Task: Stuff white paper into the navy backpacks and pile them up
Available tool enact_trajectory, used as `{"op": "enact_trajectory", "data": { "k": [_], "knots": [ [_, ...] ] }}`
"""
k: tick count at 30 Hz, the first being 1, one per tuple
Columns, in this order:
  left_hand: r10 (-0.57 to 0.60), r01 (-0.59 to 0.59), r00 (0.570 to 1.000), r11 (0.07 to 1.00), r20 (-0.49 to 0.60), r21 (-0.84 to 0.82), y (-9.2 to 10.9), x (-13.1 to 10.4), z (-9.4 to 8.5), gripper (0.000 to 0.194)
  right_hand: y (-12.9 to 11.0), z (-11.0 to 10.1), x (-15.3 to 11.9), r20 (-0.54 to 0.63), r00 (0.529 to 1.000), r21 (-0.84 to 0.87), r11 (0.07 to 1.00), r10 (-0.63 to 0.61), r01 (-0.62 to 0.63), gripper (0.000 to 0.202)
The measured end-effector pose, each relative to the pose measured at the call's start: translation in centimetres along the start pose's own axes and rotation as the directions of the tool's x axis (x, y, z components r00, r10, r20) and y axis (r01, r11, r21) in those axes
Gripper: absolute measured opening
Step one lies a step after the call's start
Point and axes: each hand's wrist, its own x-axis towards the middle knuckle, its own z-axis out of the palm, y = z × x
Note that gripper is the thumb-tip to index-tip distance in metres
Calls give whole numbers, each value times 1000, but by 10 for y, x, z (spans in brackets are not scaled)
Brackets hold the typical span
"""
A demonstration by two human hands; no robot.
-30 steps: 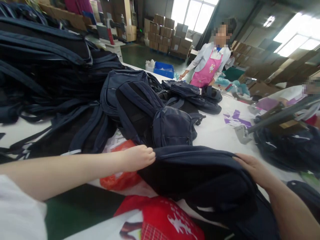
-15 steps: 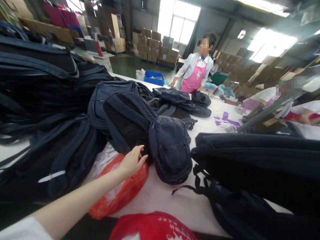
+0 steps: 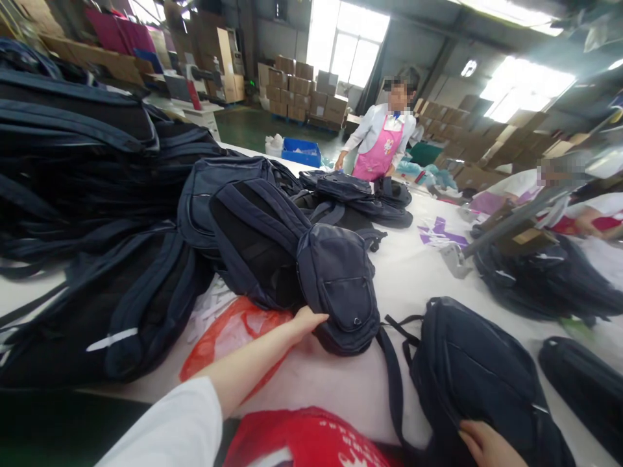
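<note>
My left hand (image 3: 309, 322) grips the lower left side of a dark navy backpack (image 3: 343, 282); its thumb lies on top and the other fingers are hidden underneath. This backpack leans against another navy one with its straps (image 3: 260, 227) facing up. At the bottom right, my right hand (image 3: 487, 444) closes on the near edge of a second dark backpack (image 3: 479, 370), which lies flat on the table with a loose strap trailing to its left. Part of the right hand is cut off by the frame. Below my left forearm is a red plastic bag (image 3: 228, 331) with white scraps beside it.
Stacked navy backpacks (image 3: 73, 149) fill the left of the white table (image 3: 409, 272). More backpacks (image 3: 350, 191) lie farther back. A metal post (image 3: 501, 224) stands at right. Across the table is a person in a pink apron (image 3: 382, 146), near a blue bin (image 3: 300, 152).
My left hand has moved right and taken hold of the small backpack's side. The dark backpack at right has come down onto the table, and my right hand now shows on it.
</note>
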Motion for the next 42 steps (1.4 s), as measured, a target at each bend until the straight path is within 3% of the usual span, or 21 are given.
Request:
{"op": "enact_trajectory", "data": {
  "k": [3, 6, 7, 9, 12, 13, 14, 16, 17, 19, 21, 22, 24, 26, 28, 30, 34, 36, 39, 40, 42],
  "knots": [
    [67, -64, 997, 994, 35, -86, 29, -24, 29, 42, -68, 14, 22, -151, 983, 45, 992, -107, 115, 57],
    [173, -128, 974, 952, 144, -279, 59, -65, 65, 40, -163, 4, 30, -273, 885, -54, 925, -377, 377, 87],
    [206, -137, 961, 934, 187, -329, 67, -79, 74, 42, -189, -3, 28, -283, 863, -56, 905, -420, 422, 87],
    [282, -169, 910, 922, 304, -350, 78, -102, 82, 48, -221, -17, 22, -313, 851, -19, 899, -422, 438, 65],
    [316, -235, 757, 948, 572, -214, 82, -111, 68, 54, -221, -40, 15, -253, 899, 120, 911, -357, 395, 30],
    [301, -267, 739, 952, 603, -148, 81, -108, 58, 54, -212, -48, 15, -209, 916, 166, 910, -343, 379, 28],
    [297, -313, 764, 947, 573, -74, 80, -102, 47, 54, -201, -55, 16, -164, 928, 203, 909, -334, 363, 28],
    [402, -456, 857, 883, 322, 112, 80, -87, 24, 47, -182, -72, 18, -88, 941, 242, 909, -328, 339, 29],
    [513, -541, 841, 810, 175, 227, 82, -80, 14, 38, -175, -81, 19, -54, 943, 248, 910, -330, 333, 29],
    [741, -677, 671, 598, 27, 428, 90, -68, -4, 23, -171, -101, 21, 12, 940, 238, 914, -341, 328, 30],
    [853, -751, 515, 400, 88, 525, 105, -61, -18, 34, -177, -124, 23, 82, 926, 210, 914, -369, 346, 30],
    [857, -783, 481, 323, 186, 532, 114, -59, -23, 42, -182, -136, 25, 115, 913, 193, 910, -391, 366, 30],
    [747, -836, 483, 238, 458, 494, 126, -58, -27, 53, -193, -160, 31, 158, 882, 161, 893, -444, 421, 29],
    [525, -865, 498, 243, 690, 440, 128, -58, -23, 58, -199, -178, 43, 159, 860, 133, 873, -486, 469, 28],
    [338, -853, 515, 299, 788, 429, 117, -60, -9, 45, -198, -188, 58, 128, 866, 100, 875, -484, 474, 27],
    [276, -825, 531, 384, 801, 415, 96, -63, 13, 26, -192, -187, 74, 82, 892, 49, 896, -445, 442, 27],
    [388, -795, 556, 509, 735, 332, 61, -76, 56, 24, -193, -164, 84, -102, 927, -189, 922, -360, 337, 31],
    [451, -799, 576, 489, 682, 350, 58, -84, 70, 24, -207, -146, 73, -244, 882, -315, 893, -404, 322, 37],
    [466, -823, 562, 396, 683, 407, 62, -91, 82, 30, -239, -112, 39, -356, 756, -376, 825, -548, 421, 30],
    [454, -829, 557, 358, 695, 430, 64, -93, 86, 32, -249, -100, 26, -330, 744, -373, 804, -581, 463, 24],
    [426, -822, 569, 315, 703, 475, 64, -95, 93, 32, -264, -75, 0, -190, 779, -360, 781, -597, 510, 10]
  ]
}}
